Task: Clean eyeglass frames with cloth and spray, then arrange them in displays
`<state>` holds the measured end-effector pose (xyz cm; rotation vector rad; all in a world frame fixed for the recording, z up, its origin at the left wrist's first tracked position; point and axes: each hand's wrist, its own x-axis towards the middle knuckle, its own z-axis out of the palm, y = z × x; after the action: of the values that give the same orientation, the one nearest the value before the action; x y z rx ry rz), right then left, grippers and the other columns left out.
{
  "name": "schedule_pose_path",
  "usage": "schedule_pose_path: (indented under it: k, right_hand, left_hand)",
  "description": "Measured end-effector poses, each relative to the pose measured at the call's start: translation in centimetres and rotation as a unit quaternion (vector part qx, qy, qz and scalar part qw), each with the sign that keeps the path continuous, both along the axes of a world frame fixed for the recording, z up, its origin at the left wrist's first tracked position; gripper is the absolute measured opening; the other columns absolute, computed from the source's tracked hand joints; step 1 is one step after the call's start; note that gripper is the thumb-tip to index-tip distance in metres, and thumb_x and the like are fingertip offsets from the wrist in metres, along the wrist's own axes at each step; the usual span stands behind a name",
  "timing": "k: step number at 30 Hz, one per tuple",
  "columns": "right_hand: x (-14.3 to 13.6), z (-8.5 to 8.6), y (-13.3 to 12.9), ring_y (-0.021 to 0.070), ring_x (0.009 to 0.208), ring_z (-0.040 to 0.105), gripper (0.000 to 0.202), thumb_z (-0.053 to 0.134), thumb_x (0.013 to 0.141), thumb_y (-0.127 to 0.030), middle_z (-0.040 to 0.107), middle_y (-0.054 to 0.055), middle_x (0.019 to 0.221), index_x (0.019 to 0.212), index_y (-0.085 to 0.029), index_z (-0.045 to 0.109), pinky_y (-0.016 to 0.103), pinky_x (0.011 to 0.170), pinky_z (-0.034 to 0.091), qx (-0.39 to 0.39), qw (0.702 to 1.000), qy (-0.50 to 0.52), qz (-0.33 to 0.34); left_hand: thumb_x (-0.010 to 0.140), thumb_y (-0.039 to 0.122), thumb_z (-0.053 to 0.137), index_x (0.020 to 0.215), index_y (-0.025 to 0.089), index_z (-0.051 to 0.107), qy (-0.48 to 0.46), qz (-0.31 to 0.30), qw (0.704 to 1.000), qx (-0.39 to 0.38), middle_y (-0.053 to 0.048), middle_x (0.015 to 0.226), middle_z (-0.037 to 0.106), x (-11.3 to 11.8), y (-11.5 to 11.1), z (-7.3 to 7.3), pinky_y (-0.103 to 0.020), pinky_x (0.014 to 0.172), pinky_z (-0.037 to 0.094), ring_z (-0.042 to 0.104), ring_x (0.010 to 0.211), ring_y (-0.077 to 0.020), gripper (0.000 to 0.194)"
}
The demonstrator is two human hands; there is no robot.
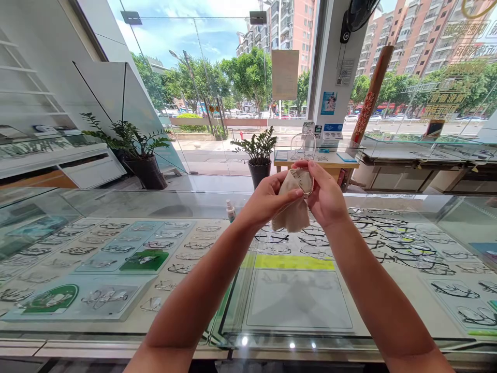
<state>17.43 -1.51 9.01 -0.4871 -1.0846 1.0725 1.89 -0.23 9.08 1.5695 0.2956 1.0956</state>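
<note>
Pinching the beige cloth [293, 215] between my two hands, I have it raised above the glass counter [209, 199], out in front of me. My left hand [272, 199] is mostly closed on its left side, the thumb laid across the front and the other fingers partly hidden behind the fabric. My right hand [328, 196] is half curled at the opposite side, fingertips meeting at the cloth's upper right edge, palm turned inward. So the cloth sits right between my hands, touching both, and its lower part hangs loose below my left thumb. There is small dark print near its top (too small for me to read), and a thin loop shows by my right fingers; I can't tell if it is cord or wire.

Beneath the glass, rows of eyeglasses [272, 239] spread out to both sides, with a yellow-green strip [295, 262] below the cloth. A little spray bottle [230, 210] stands just left of my left wrist, and a potted plant [259, 168] is beyond the counter.
</note>
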Motion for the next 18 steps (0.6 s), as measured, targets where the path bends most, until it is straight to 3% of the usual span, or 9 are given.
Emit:
schedule_pose_path:
  k: [5, 12, 18]
  right_hand:
    - [-0.1, 0.2, -0.2, 0.0175, 0.091, 0.069, 0.033, 0.090, 0.082, -0.059, 0.080, 0.001, 0.108, 0.097, -0.030, 0.085, 0.031, 0.078, 0.061, -0.015, 1.000, 0.012, 0.019]
    - [-0.2, 0.2, -0.4, 0.0201, 0.096, 0.073, 0.036, 0.080, 0.091, -0.063, 0.080, 0.004, 0.111, 0.105, -0.030, 0.082, 0.034, 0.081, 0.063, -0.009, 0.999, -0.036, 0.003]
    - [0.0, 0.0, -0.2, 0.0210, 0.099, 0.073, 0.034, 0.081, 0.091, -0.062, 0.081, 0.004, 0.112, 0.103, -0.031, 0.084, 0.036, 0.082, 0.064, -0.003, 0.999, -0.049, -0.001]
  left_hand:
    - [0.076, 0.040, 0.100, 0.106, 0.016, 0.078, -0.008, 0.026, 1.000, 0.008, -0.003, 0.090, 0.074, 0.2, 0.1, 0.0, -0.026, 0.073, 0.053, 0.064, 0.076, -0.0134, 0.044]
    - [0.084, 0.052, 0.092, 0.095, 0.018, 0.076, -0.010, 0.067, 0.997, 0.047, -0.003, 0.085, 0.071, 0.3, 0.6, -0.3, -0.029, 0.073, 0.050, 0.060, 0.076, -0.0145, 0.040]
    - [0.088, 0.064, 0.085, 0.087, 0.016, 0.071, -0.014, 0.119, 0.991, 0.057, -0.002, 0.080, 0.068, 0.6, 1.1, -0.8, -0.028, 0.071, 0.047, 0.059, 0.075, -0.0144, 0.049]
